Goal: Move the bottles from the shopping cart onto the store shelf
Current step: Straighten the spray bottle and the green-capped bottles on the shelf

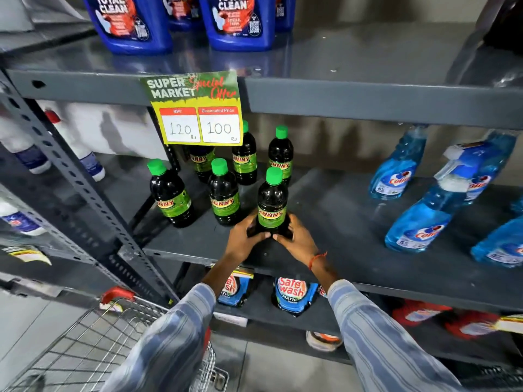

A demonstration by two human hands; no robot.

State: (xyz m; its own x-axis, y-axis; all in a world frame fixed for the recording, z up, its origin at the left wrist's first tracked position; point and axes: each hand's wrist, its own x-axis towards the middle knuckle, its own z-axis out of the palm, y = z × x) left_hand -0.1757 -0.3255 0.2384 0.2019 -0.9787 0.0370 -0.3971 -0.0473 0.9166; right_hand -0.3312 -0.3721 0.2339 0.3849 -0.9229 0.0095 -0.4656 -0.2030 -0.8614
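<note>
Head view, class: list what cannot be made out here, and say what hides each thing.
- Base of the held Sunny bottle: covered by the left hand and right hand.
- Shopping cart contents: cut off by the frame edge and hidden by the left sleeve.
- Rear Sunny bottle: top behind the price sign.

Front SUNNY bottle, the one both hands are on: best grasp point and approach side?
Grip the SUNNY bottle low on its straight body, below the label, coming from the open shelf front. It stands upright near the shelf edge, and its neighbours crowd the back and left. The left hand and right hand already clasp that base from opposite sides. The narrow green cap probably offers less hold.
</note>
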